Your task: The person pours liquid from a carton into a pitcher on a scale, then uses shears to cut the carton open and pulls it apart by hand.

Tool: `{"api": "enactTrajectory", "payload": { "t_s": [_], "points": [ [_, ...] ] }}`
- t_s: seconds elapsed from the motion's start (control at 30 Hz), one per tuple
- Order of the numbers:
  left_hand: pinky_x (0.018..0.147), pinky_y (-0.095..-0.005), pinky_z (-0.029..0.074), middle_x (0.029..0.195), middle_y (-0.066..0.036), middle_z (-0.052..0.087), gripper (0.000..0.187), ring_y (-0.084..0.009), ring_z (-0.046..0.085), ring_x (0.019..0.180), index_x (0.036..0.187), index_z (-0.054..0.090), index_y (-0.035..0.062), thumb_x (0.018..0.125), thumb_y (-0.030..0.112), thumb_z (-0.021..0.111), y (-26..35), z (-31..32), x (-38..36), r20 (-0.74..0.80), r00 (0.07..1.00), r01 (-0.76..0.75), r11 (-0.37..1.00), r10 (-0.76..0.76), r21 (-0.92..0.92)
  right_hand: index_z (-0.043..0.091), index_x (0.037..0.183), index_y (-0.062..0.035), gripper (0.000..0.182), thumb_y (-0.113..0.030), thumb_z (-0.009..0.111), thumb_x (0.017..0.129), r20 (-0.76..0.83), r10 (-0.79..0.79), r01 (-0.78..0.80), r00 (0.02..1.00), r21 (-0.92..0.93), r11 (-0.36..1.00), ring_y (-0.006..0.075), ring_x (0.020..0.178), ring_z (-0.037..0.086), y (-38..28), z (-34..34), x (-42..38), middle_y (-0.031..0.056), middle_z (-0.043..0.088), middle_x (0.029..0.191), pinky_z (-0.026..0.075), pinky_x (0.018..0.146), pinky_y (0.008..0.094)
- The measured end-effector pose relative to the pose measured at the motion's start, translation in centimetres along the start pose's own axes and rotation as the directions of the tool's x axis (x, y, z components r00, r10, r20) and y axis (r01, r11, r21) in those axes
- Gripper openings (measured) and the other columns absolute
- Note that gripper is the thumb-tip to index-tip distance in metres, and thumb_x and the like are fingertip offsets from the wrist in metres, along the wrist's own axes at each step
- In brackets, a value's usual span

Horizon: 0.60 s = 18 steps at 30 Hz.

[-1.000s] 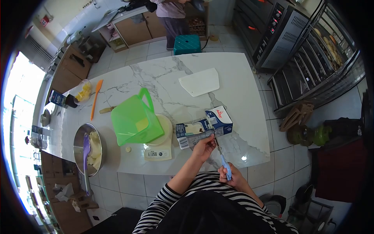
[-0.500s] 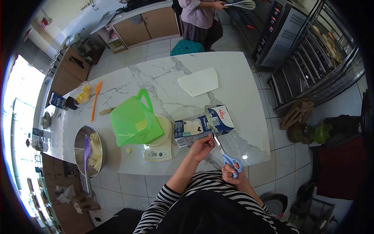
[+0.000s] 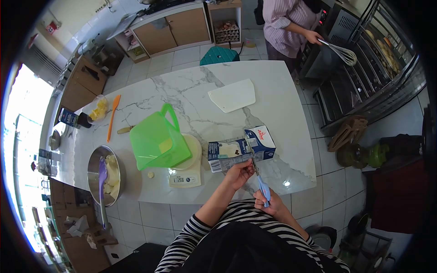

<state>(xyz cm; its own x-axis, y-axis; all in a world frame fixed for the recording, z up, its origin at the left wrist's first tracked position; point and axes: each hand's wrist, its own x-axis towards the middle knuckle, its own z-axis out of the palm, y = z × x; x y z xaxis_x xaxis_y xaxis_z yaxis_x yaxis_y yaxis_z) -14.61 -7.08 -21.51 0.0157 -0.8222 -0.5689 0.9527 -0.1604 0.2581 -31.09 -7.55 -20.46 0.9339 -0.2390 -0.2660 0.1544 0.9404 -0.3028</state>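
My right hand [image 3: 268, 201] is wrapped round the handles of blue scissors [image 3: 264, 189], whose blades point at the cut in a blue and white carton [image 3: 228, 151]. The carton's top part [image 3: 260, 141] is bent away at the right, beside the cut. My left hand [image 3: 241, 174] pinches the near edge of the carton close to the blades. Left of the carton, a green pitcher [image 3: 157, 143] stands tilted in view on a white kitchen scale [image 3: 185, 179].
A steel bowl [image 3: 105, 179] with a purple spatula sits at the left edge. Farther back lie an orange spatula [image 3: 112, 119] and a white board [image 3: 233, 96]. Across the table a person [image 3: 287, 27] holds a whisk [image 3: 342, 53], near oven racks.
The scissors have turned edge-on and their handles shifted left with my right hand. The carton and my left hand moved slightly right. The other person moved right with the whisk.
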Motion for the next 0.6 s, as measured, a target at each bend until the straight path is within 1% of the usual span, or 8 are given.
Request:
{"api": "enactTrajectory", "payload": {
  "t_s": [0.07, 0.17, 0.23, 0.37, 0.43, 0.47, 0.53, 0.6],
  "points": [
    [0.058, -0.0213, 0.042, 0.068, -0.003, 0.047, 0.007, -0.0102, 0.044, 0.061, 0.080, 0.049, 0.0013, 0.078, 0.007, 0.052, 0.0, -0.2, 0.2, 0.007, 1.000, 0.014, 1.000, -0.014, -0.013, 0.039, 0.052, -0.0084, 0.036, -0.031, 0.054, 0.076, -0.014, 0.005, -0.005, 1.000, -0.004, 1.000, 0.0053, 0.040, 0.024, -0.1, -0.1, 0.0, -0.0025, 0.036, 0.052, 0.021, 0.038, 0.0203],
    [0.058, -0.0213, 0.042, 0.068, -0.003, 0.047, 0.007, -0.0104, 0.044, 0.061, 0.080, 0.049, 0.0007, 0.078, 0.006, 0.052, 0.0, -0.7, 0.6, 0.019, 1.000, 0.019, 0.999, -0.018, -0.043, 0.038, 0.052, -0.0088, 0.031, -0.024, 0.050, 0.076, 0.028, 0.015, -0.015, 0.999, -0.009, 1.000, 0.0057, 0.039, 0.023, -0.3, 0.0, 0.0, -0.0024, 0.036, 0.052, 0.020, 0.038, 0.0206],
    [0.058, -0.0212, 0.042, 0.068, -0.003, 0.048, 0.007, -0.0105, 0.044, 0.061, 0.080, 0.049, 0.0005, 0.078, 0.006, 0.053, -0.2, -0.9, 0.8, 0.025, 1.000, 0.010, 0.998, -0.008, -0.059, 0.040, 0.053, -0.0083, 0.029, -0.023, 0.050, 0.077, -0.105, 0.065, -0.064, 0.992, 0.010, 0.998, 0.0056, 0.039, 0.023, -0.6, 0.7, -0.2, -0.0020, 0.035, 0.051, 0.021, 0.037, 0.0206],
    [0.058, -0.0215, 0.041, 0.069, -0.004, 0.047, 0.008, -0.0114, 0.044, 0.061, 0.081, 0.048, -0.0005, 0.078, 0.006, 0.052, 0.0, -0.6, 0.6, 0.014, 1.000, 0.012, 0.997, -0.011, -0.073, 0.042, 0.055, -0.0071, 0.029, -0.024, 0.049, 0.077, -0.161, 0.024, -0.030, 0.987, -0.035, 0.999, 0.0056, 0.037, 0.023, -0.6, 0.3, -0.2, -0.0022, 0.031, 0.049, 0.020, 0.036, 0.0206],
    [0.057, -0.0215, 0.041, 0.069, -0.005, 0.047, 0.008, -0.0116, 0.044, 0.061, 0.081, 0.048, -0.0009, 0.078, 0.005, 0.052, 0.0, -0.5, 0.4, 0.019, 1.000, 0.011, 0.996, -0.010, -0.090, 0.043, 0.055, -0.0051, 0.030, -0.025, 0.051, 0.077, 0.021, 0.047, -0.048, 0.999, 0.093, 0.995, 0.0053, 0.034, 0.020, -0.9, -0.8, -0.2, -0.0028, 0.028, 0.049, 0.018, 0.033, 0.0196],
    [0.057, -0.0217, 0.041, 0.069, -0.005, 0.047, 0.009, -0.0116, 0.043, 0.062, 0.081, 0.048, -0.0013, 0.079, 0.006, 0.051, 0.0, -0.4, 0.5, 0.032, 0.999, 0.004, 0.993, 0.000, -0.114, 0.043, 0.055, -0.0051, 0.030, -0.025, 0.051, 0.077, 0.022, 0.045, -0.046, 0.999, 0.091, 0.995, 0.0053, 0.034, 0.020, -1.0, -1.0, 0.0, -0.0028, 0.028, 0.049, 0.018, 0.033, 0.0196],
    [0.058, -0.0219, 0.040, 0.070, -0.006, 0.046, 0.009, -0.0117, 0.042, 0.062, 0.081, 0.047, -0.0018, 0.080, 0.007, 0.051, 0.0, -0.4, 0.4, 0.044, 0.999, -0.001, 0.991, 0.007, -0.135, 0.041, 0.054, -0.0045, 0.034, -0.027, 0.054, 0.076, 0.308, -0.031, -0.110, 0.951, 0.429, 0.897, 0.0050, 0.032, 0.015, -1.2, -1.2, 0.2, -0.0039, 0.025, 0.050, 0.013, 0.030, 0.0187],
    [0.061, -0.0230, 0.039, 0.070, -0.006, 0.046, 0.012, -0.0121, 0.041, 0.063, 0.081, 0.047, -0.0022, 0.082, 0.009, 0.048, 0.2, -0.6, 0.2, 0.255, 0.966, 0.116, 0.959, -0.047, -0.260, 0.041, 0.055, -0.0042, 0.035, -0.029, 0.056, 0.075, 0.352, -0.042, -0.145, 0.935, 0.488, 0.861, 0.0036, 0.031, 0.013, -1.4, -1.0, 0.0, -0.0042, 0.023, 0.047, 0.013, 0.028, 0.0182]
  ]
}}
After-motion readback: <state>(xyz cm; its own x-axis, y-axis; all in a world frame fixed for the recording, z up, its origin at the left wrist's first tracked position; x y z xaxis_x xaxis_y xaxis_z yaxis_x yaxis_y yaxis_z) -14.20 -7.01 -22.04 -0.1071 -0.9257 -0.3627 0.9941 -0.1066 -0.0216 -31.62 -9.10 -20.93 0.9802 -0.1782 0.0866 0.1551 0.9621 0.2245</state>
